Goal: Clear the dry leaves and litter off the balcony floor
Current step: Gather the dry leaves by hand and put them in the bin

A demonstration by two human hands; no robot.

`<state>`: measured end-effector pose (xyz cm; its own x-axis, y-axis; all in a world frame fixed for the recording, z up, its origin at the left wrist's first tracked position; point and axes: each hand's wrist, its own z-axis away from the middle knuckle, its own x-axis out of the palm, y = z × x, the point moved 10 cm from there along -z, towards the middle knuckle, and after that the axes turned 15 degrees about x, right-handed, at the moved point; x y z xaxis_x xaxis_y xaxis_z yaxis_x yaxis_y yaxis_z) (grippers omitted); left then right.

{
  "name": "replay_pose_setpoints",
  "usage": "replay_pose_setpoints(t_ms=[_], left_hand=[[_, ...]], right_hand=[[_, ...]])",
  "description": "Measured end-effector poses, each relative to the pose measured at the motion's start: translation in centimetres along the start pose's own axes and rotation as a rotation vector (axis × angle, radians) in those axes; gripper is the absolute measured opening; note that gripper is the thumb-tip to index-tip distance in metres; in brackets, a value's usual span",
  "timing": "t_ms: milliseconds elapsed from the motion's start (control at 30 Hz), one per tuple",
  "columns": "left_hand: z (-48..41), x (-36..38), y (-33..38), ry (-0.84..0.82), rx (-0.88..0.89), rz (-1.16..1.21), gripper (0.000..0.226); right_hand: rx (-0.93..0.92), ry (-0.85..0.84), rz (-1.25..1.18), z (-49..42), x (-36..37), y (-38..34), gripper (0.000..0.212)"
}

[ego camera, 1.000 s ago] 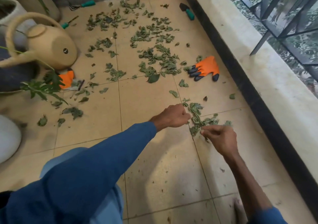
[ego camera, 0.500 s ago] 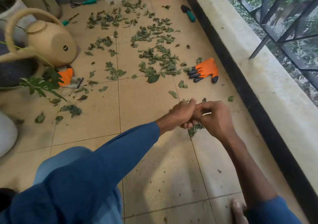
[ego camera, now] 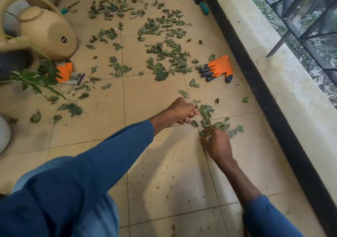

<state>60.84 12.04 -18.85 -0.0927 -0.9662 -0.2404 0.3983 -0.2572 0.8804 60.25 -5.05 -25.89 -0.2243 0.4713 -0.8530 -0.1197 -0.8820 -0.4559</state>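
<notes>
Dry leaves (ego camera: 165, 54) lie scattered over your balcony floor (ego camera: 102, 125), thickest across the far and middle tiles, with a few loose ones at the left and a small pile (ego camera: 209, 117) close in front of you. At the far left a beige watering can (ego camera: 45, 31) lies on its side, a green plant sprig (ego camera: 36, 77) hangs in front of it, and an orange glove (ego camera: 64, 71) sits just beside its base. Your left hand (ego camera: 179, 112), in a blue sleeve (ego camera: 94, 165), hovers at the left edge of the pile with its fingers curled into a loose fist; you cannot tell whether any leaves are inside it. Your right hand (ego camera: 218, 144) reaches in from below, fingers splayed, with its blurred tips touching the near edge of the pile. Beyond the pile to the right a second orange glove (ego camera: 218, 67) with dark fingertips lies flat on the tiles. Farther back, a trowel (ego camera: 201, 4) with a teal handle lies against the dark skirting. A pale ledge (ego camera: 284, 83) runs along the right side, carrying a black railing (ego camera: 291, 20).
</notes>
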Motion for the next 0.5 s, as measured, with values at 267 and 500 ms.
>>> replay_pose_setpoints(t_ms=[267, 500], left_hand=[[0.1, 0.9, 0.0, -0.079, 0.007, -0.018, 0.033], [0.0, 1.3, -0.5, -0.105, -0.019, 0.000, 0.028]], right_hand=[[0.005, 0.018, 0.123, 0.8, 2.1, 0.5, 0.009], [0.013, -0.049, -0.059, 0.9, 0.7, 1.4, 0.022]])
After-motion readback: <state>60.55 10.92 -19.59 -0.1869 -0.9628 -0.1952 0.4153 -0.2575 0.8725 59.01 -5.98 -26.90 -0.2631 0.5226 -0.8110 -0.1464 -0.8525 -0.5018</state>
